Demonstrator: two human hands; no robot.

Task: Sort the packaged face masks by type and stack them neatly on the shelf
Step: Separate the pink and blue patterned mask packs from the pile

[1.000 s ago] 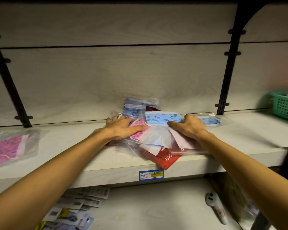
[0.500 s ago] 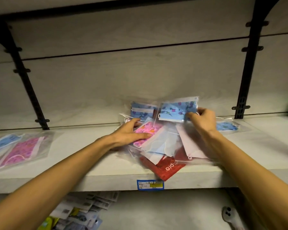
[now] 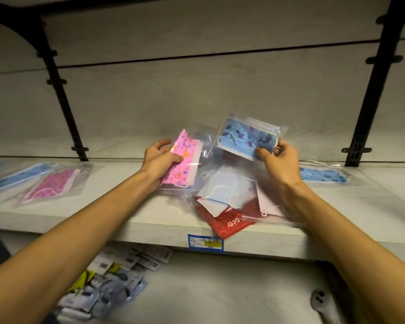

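Head cam: left hand (image 3: 160, 160) is gripping pink printed mask pack (image 3: 184, 161), right hand (image 3: 277, 156) is pinching blue printed mask pack (image 3: 247, 139); I'd be laying pink at 9 o'clock, blue at 3, edges squared w/ matching packs.

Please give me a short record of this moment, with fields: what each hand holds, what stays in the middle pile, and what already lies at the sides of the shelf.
left hand: grips pink printed mask pack, lifted and tilted
right hand: pinches blue printed mask pack, raised above the pile
middle pile: plain light blue mask over red packet, at the shelf front edge
left side: pink mask pack beside a blue mask pack, lying flat
right side: blue printed pack, lying flat
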